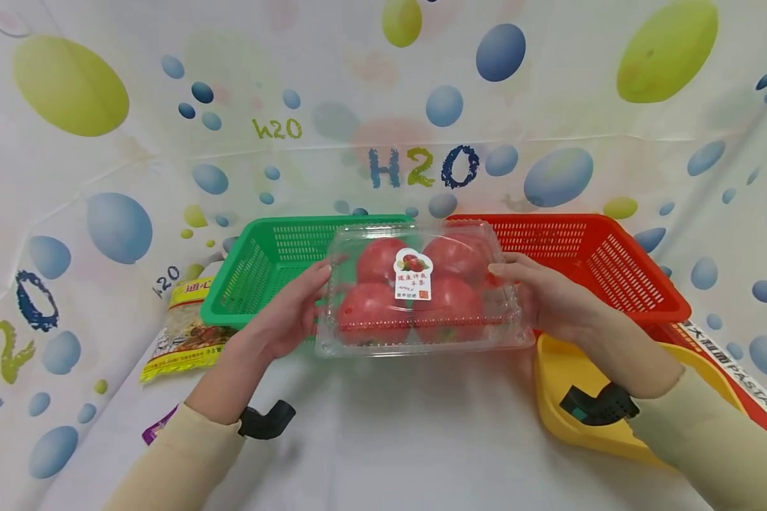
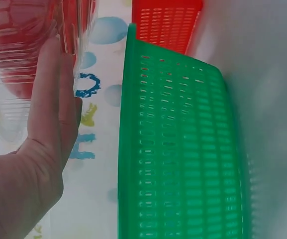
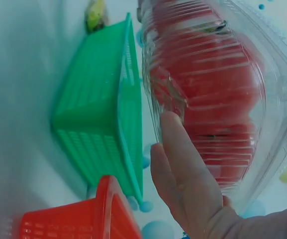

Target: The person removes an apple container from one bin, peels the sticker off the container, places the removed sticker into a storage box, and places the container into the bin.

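Observation:
A clear plastic box of red apples (image 1: pixel 447 312) is held up above the table, its lidded top with a white label (image 1: pixel 413 275) tilted towards me. My left hand (image 1: pixel 287 312) grips its left end and my right hand (image 1: pixel 537 291) its right end, thumbs along the upper side. In the left wrist view, the fingers of the left hand (image 2: pixel 46 119) lie against the ridged wall. The right wrist view shows fingers of the right hand (image 3: pixel 190 179) supporting the underside. Behind the box stand a green basket (image 1: pixel 230 284) and a red basket (image 1: pixel 639 284), both partly hidden by it.
A yellow container (image 1: pixel 556 404) sits at the right under my forearm, beside a red package marked PASTA (image 1: pixel 741 383). On the left lie a yellow-and-clear food bag (image 1: pixel 188 326) and a purple package (image 1: pixel 160 426), partly covered by my sleeve. A patterned cloth (image 1: pixel 332 170) hangs behind the baskets.

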Demonstrator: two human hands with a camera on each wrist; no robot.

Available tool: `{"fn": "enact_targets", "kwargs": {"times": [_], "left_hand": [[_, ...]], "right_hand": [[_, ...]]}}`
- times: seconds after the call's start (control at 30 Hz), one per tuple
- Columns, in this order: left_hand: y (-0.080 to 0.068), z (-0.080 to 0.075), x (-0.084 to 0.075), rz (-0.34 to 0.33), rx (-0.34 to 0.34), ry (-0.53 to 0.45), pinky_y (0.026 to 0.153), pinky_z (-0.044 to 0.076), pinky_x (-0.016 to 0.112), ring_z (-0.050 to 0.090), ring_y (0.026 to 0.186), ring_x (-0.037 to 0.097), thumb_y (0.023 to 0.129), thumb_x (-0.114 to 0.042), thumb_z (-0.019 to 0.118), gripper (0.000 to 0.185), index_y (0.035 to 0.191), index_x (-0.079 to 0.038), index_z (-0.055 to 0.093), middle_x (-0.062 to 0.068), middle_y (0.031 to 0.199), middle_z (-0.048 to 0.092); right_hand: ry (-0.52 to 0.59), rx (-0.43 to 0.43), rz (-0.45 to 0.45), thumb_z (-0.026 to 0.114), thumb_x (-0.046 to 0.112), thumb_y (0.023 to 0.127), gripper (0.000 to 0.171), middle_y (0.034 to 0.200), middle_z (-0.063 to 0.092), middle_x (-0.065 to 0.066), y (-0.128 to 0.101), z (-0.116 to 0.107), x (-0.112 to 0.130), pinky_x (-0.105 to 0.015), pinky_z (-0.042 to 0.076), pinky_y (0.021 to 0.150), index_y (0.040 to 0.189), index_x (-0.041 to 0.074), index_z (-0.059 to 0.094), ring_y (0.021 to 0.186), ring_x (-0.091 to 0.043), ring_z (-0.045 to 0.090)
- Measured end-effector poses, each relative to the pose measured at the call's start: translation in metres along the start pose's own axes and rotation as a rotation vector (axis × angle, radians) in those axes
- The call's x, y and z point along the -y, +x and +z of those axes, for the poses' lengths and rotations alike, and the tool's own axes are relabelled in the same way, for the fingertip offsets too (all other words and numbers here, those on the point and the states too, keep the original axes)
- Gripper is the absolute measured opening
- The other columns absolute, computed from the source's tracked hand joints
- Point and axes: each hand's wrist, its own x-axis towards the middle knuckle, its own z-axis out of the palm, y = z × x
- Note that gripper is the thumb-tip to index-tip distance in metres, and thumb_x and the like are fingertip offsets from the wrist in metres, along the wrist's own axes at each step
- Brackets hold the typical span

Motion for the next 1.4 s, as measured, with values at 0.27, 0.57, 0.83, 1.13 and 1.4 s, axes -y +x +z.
{"fn": "enact_targets", "kwargs": {"times": [0.27, 0.57, 0.83, 1.13, 1.4], "left_hand": [[-0.028, -0.005, 0.005, 0.023, 0.028, 0.007, 0.084, 0.058, 0.041, 0.070, 0.105, 0.021, 0.107, -0.037, 0.045, 0.063, 0.160, -0.012, 0.021, 0.003, 0.127, 0.063], [-0.056, 0.000, 0.020, -0.018, 0.049, 0.000, 0.081, 0.059, 0.038, 0.072, 0.099, 0.021, 0.107, -0.038, 0.046, 0.066, 0.158, -0.006, 0.021, 0.002, 0.118, 0.069], [-0.071, -0.004, 0.040, -0.118, 0.071, 0.005, 0.082, 0.059, 0.042, 0.072, 0.100, 0.025, 0.107, -0.038, 0.045, 0.062, 0.155, -0.006, 0.023, 0.008, 0.124, 0.064], [-0.077, 0.000, 0.060, -0.222, 0.047, -0.001, 0.081, 0.059, 0.044, 0.070, 0.105, 0.032, 0.106, -0.040, 0.048, 0.067, 0.157, -0.006, 0.022, 0.019, 0.138, 0.057], [-0.072, 0.000, 0.068, -0.274, 0.011, 0.053, 0.080, 0.060, 0.044, 0.066, 0.110, 0.032, 0.106, -0.043, 0.049, 0.069, 0.158, -0.006, 0.023, 0.026, 0.145, 0.048]], "right_hand": [[-0.196, 0.100, -0.006, 0.059, 0.032, 0.102, 0.047, 0.136, 0.050, -0.008, -0.009, 0.005, -0.013, -0.040, 0.054, 0.094, 0.139, 0.018, 0.033, 0.117, -0.025, 0.059], [-0.235, 0.149, 0.047, 0.058, 0.032, 0.102, 0.057, 0.130, 0.055, -0.011, -0.020, 0.006, -0.034, -0.044, 0.056, 0.090, 0.143, 0.009, 0.025, 0.111, -0.028, 0.064], [-0.246, 0.180, 0.127, 0.058, 0.032, 0.102, 0.059, 0.126, 0.057, -0.013, -0.022, 0.006, -0.056, -0.043, 0.057, 0.088, 0.143, 0.006, 0.024, 0.108, -0.029, 0.065], [-0.268, 0.169, 0.200, 0.060, 0.033, 0.100, 0.061, 0.124, 0.056, -0.015, -0.018, 0.007, -0.080, -0.038, 0.057, 0.087, 0.140, 0.004, 0.025, 0.105, -0.030, 0.063], [-0.330, 0.033, 0.263, 0.065, 0.039, 0.097, 0.064, 0.122, 0.051, -0.014, -0.011, 0.011, -0.094, -0.029, 0.049, 0.078, 0.141, 0.007, 0.032, 0.099, -0.026, 0.050]]}}
